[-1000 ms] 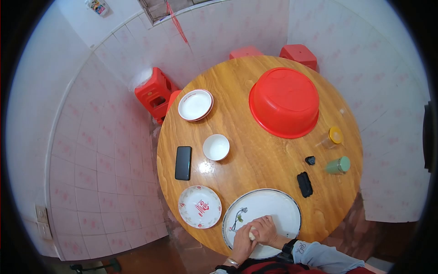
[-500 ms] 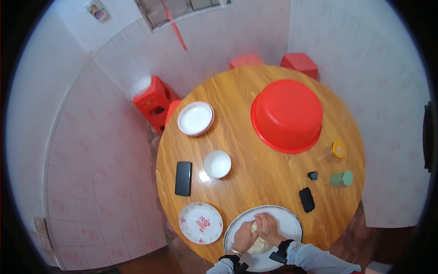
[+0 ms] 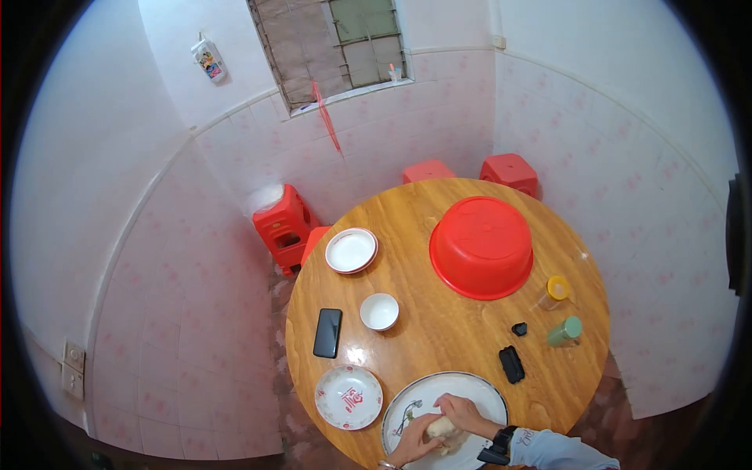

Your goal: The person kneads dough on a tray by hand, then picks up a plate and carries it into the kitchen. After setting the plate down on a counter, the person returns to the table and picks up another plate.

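A pale lump of dough [image 3: 444, 428] sits on a large oval white plate [image 3: 484, 397] with a dark rim, at the near edge of the table. My left hand [image 3: 416, 441] curls around the dough's left side. My right hand [image 3: 464, 415] covers its upper right side, fingers bent over it. Part of the dough is hidden under my fingers. A plant-like drawing shows on the plate's bare left part. Just left of the plate is a round patterned dish [image 3: 349, 397] with a red character in its middle.
The round wooden table [image 3: 431, 337] also holds a black phone [image 3: 327, 333], a white bowl [image 3: 380, 312], stacked plates [image 3: 351, 251], an upturned red basin [image 3: 482, 247], a yellow-lidded jar [image 3: 555, 291], a green-capped bottle [image 3: 565, 332] and a black case [image 3: 511, 364]. Red stools [image 3: 283, 227] stand behind.
The head view has tilted upward, so more wall and window show. My hands have changed their hold on the dough, which looks more gathered, and the plate's drawing is now uncovered.
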